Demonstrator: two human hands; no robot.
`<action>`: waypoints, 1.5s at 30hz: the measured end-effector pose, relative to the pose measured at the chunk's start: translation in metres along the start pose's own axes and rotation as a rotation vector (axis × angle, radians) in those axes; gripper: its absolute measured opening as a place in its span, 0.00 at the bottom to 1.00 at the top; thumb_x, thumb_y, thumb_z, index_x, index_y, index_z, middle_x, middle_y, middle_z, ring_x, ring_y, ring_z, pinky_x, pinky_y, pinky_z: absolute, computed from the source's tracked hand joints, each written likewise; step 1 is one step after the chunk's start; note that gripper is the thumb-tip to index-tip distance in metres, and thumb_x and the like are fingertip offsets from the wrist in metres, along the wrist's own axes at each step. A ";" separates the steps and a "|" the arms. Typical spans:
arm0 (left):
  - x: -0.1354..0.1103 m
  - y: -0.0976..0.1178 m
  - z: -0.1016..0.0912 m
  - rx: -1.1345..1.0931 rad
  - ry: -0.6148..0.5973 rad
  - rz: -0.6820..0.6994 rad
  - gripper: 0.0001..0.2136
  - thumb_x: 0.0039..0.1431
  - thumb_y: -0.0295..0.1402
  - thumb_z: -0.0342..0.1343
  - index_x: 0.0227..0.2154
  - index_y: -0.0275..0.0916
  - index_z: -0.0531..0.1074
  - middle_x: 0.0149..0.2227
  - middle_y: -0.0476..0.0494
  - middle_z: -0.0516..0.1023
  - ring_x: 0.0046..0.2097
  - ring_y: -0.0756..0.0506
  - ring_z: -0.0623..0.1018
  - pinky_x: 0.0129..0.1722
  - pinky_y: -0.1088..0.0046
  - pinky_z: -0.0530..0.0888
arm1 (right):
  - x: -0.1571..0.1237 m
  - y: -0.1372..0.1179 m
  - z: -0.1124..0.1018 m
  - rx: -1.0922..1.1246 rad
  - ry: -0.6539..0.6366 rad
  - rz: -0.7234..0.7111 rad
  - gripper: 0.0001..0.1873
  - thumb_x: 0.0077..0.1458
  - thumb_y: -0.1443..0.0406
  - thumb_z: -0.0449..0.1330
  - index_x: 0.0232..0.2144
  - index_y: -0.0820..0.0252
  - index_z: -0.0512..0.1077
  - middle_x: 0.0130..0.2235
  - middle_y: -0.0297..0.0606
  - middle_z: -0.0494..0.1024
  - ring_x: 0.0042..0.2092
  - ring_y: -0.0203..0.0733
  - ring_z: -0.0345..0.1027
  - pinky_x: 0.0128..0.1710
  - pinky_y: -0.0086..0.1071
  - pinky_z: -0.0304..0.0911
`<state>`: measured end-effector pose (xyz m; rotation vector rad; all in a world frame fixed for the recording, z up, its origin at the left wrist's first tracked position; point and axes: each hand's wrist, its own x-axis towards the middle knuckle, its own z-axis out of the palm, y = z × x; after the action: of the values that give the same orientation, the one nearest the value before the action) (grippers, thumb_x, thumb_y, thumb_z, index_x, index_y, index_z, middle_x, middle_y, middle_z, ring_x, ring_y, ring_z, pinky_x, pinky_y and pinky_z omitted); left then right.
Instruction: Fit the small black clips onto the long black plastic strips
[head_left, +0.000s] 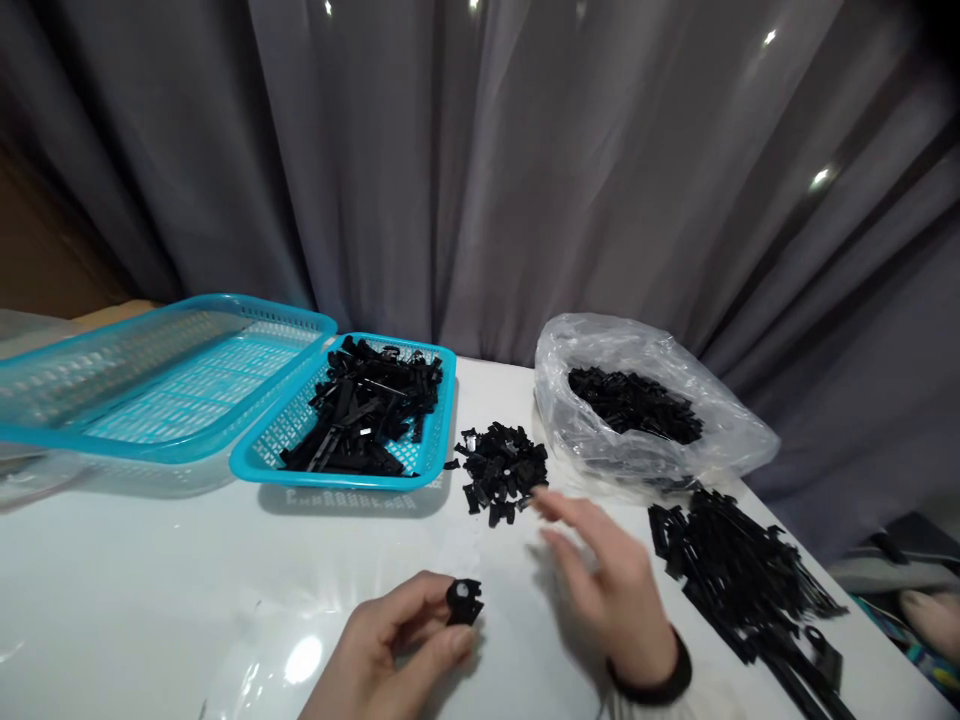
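Observation:
Between the thumb and fingers of my left hand (401, 640) is a small black plastic clip-like part (464, 602) with a pale round spot, held above the white table near its front. My right hand (611, 580), with a dark band at the wrist, hovers with thumb and fingers apart. Its fingertips, slightly blurred, are at the near right edge of a pile of small black plastic pieces (504, 462). I make out nothing between those fingers.
A blue basket (247, 462) of black plastic parts stands behind left, beside a larger blue basket (172, 452). Back right sits a clear plastic bag (562, 370) of black parts. Long black strips (742, 570) lie along the table's right side. A grey curtain (480, 180) hangs behind.

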<state>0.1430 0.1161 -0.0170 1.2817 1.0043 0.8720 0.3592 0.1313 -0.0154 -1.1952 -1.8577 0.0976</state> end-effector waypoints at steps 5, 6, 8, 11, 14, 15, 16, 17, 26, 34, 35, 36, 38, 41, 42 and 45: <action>-0.001 0.001 -0.001 0.049 0.001 -0.001 0.07 0.54 0.36 0.59 0.28 0.38 0.74 0.28 0.48 0.71 0.33 0.46 0.69 0.34 0.74 0.65 | -0.003 0.056 -0.006 -0.195 -0.121 0.381 0.11 0.56 0.66 0.53 0.32 0.61 0.75 0.36 0.41 0.79 0.37 0.46 0.73 0.38 0.37 0.66; -0.001 0.001 -0.001 0.058 -0.006 0.004 0.07 0.54 0.36 0.58 0.29 0.38 0.74 0.28 0.48 0.71 0.33 0.46 0.69 0.35 0.74 0.65 | -0.003 0.060 -0.003 -0.193 -0.145 0.376 0.10 0.55 0.66 0.53 0.31 0.60 0.76 0.35 0.41 0.79 0.36 0.46 0.73 0.38 0.37 0.66; -0.001 -0.002 -0.002 0.077 -0.014 0.015 0.07 0.54 0.37 0.58 0.29 0.38 0.74 0.29 0.48 0.71 0.33 0.46 0.69 0.35 0.73 0.65 | -0.003 0.062 0.003 -0.198 -0.181 0.373 0.09 0.54 0.67 0.55 0.30 0.60 0.76 0.34 0.40 0.78 0.36 0.46 0.72 0.37 0.37 0.66; -0.001 -0.004 -0.003 0.092 -0.021 0.035 0.08 0.55 0.37 0.58 0.29 0.38 0.74 0.29 0.48 0.71 0.33 0.46 0.68 0.34 0.73 0.64 | -0.002 0.059 0.011 -0.215 -0.205 0.363 0.08 0.52 0.69 0.56 0.29 0.60 0.75 0.32 0.40 0.77 0.36 0.47 0.71 0.38 0.38 0.65; -0.001 -0.006 -0.004 0.090 -0.026 0.055 0.08 0.55 0.38 0.58 0.29 0.38 0.74 0.28 0.48 0.70 0.32 0.47 0.68 0.34 0.74 0.64 | -0.001 0.057 0.012 -0.227 -0.210 0.335 0.08 0.53 0.70 0.55 0.27 0.60 0.74 0.31 0.40 0.76 0.36 0.47 0.70 0.38 0.39 0.64; -0.001 -0.006 -0.004 0.088 -0.028 0.058 0.08 0.55 0.38 0.58 0.29 0.38 0.74 0.28 0.48 0.69 0.32 0.47 0.68 0.34 0.74 0.64 | -0.001 0.057 0.013 -0.227 -0.212 0.318 0.08 0.53 0.70 0.55 0.26 0.60 0.74 0.31 0.40 0.76 0.36 0.46 0.69 0.38 0.38 0.63; 0.000 -0.006 -0.004 0.088 -0.032 0.059 0.08 0.55 0.38 0.58 0.28 0.38 0.73 0.28 0.48 0.69 0.32 0.47 0.68 0.34 0.74 0.65 | -0.002 0.057 0.013 -0.227 -0.212 0.300 0.08 0.54 0.70 0.55 0.26 0.60 0.73 0.31 0.40 0.75 0.36 0.46 0.69 0.38 0.38 0.63; 0.000 -0.006 -0.004 0.091 -0.035 0.058 0.08 0.55 0.38 0.58 0.28 0.38 0.73 0.28 0.48 0.69 0.32 0.47 0.68 0.34 0.74 0.65 | -0.002 0.057 0.013 -0.225 -0.210 0.282 0.08 0.54 0.70 0.54 0.26 0.60 0.72 0.31 0.40 0.75 0.36 0.45 0.68 0.37 0.37 0.62; -0.001 -0.005 -0.006 0.138 -0.074 0.049 0.09 0.57 0.38 0.56 0.30 0.37 0.73 0.30 0.47 0.70 0.34 0.46 0.69 0.35 0.73 0.66 | 0.000 0.057 0.015 -0.164 -0.092 0.246 0.13 0.62 0.63 0.47 0.28 0.62 0.66 0.30 0.40 0.69 0.34 0.43 0.62 0.36 0.35 0.57; -0.001 -0.008 -0.006 0.211 -0.084 0.079 0.09 0.58 0.37 0.55 0.32 0.37 0.73 0.32 0.45 0.75 0.37 0.44 0.73 0.38 0.72 0.69 | 0.001 -0.016 0.006 0.428 -0.187 0.431 0.11 0.62 0.62 0.50 0.30 0.61 0.67 0.26 0.32 0.67 0.27 0.33 0.61 0.27 0.24 0.59; -0.001 -0.009 -0.007 0.227 -0.082 0.087 0.09 0.58 0.38 0.55 0.33 0.37 0.73 0.33 0.44 0.76 0.38 0.43 0.74 0.39 0.72 0.70 | 0.001 -0.025 0.005 0.523 -0.216 0.454 0.10 0.61 0.62 0.52 0.30 0.62 0.68 0.26 0.33 0.68 0.28 0.33 0.61 0.27 0.24 0.59; -0.001 -0.010 -0.007 0.242 -0.077 0.092 0.09 0.58 0.38 0.55 0.33 0.37 0.73 0.33 0.44 0.76 0.38 0.43 0.75 0.39 0.72 0.70 | 0.000 -0.032 0.004 0.586 -0.244 0.466 0.09 0.59 0.63 0.53 0.31 0.62 0.69 0.26 0.33 0.69 0.28 0.33 0.62 0.28 0.23 0.59; -0.002 -0.011 -0.008 0.274 -0.080 0.103 0.09 0.59 0.38 0.55 0.35 0.38 0.73 0.34 0.44 0.78 0.38 0.43 0.76 0.39 0.72 0.70 | 0.000 -0.041 0.003 0.675 -0.298 0.485 0.06 0.56 0.66 0.56 0.31 0.62 0.71 0.27 0.34 0.70 0.30 0.33 0.63 0.29 0.23 0.59; -0.002 -0.011 -0.009 0.348 -0.092 0.167 0.08 0.60 0.37 0.53 0.34 0.38 0.73 0.33 0.45 0.78 0.36 0.45 0.76 0.37 0.74 0.70 | 0.001 -0.045 0.004 0.791 -0.342 0.551 0.04 0.51 0.69 0.59 0.32 0.63 0.72 0.28 0.34 0.72 0.31 0.32 0.64 0.31 0.23 0.59; -0.002 -0.011 -0.009 0.372 -0.085 0.199 0.08 0.61 0.37 0.53 0.34 0.39 0.73 0.32 0.46 0.78 0.35 0.45 0.76 0.36 0.75 0.70 | 0.001 -0.045 0.005 0.823 -0.345 0.582 0.05 0.50 0.69 0.60 0.32 0.63 0.72 0.28 0.33 0.72 0.30 0.32 0.63 0.31 0.22 0.59; -0.002 -0.010 -0.010 0.430 -0.077 0.297 0.06 0.62 0.34 0.51 0.33 0.41 0.72 0.30 0.49 0.77 0.32 0.48 0.75 0.32 0.77 0.69 | 0.001 -0.043 0.009 0.863 -0.344 0.644 0.06 0.46 0.70 0.61 0.31 0.63 0.70 0.27 0.32 0.71 0.29 0.31 0.63 0.30 0.22 0.59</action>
<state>0.1329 0.1167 -0.0271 1.8510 0.9861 0.8472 0.3224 0.1122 0.0008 -1.1098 -1.3493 1.3798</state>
